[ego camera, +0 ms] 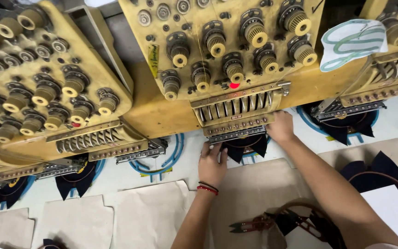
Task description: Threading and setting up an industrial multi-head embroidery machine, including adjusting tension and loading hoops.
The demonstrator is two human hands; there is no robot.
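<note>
I look down at a yellowed multi-head embroidery machine. My left hand (213,162) reaches up under the middle head (236,113), its fingertips at the needle bar row and on the dark navy fabric (244,148) hooped beneath. A red and black band circles that wrist. My right hand (280,126) rests against the right end of the same head's needle case, fingers curled on the fabric's upper edge. Whether either hand pinches the fabric is hidden by the head.
Neighbouring heads (93,138) (369,92) stand left and right, each over navy fabric in a blue hoop. Beige backing sheets (148,212) cover the table. Red-handled thread snips (254,225) lie near my right forearm. A white patch with green loops (353,42) hangs on the machine.
</note>
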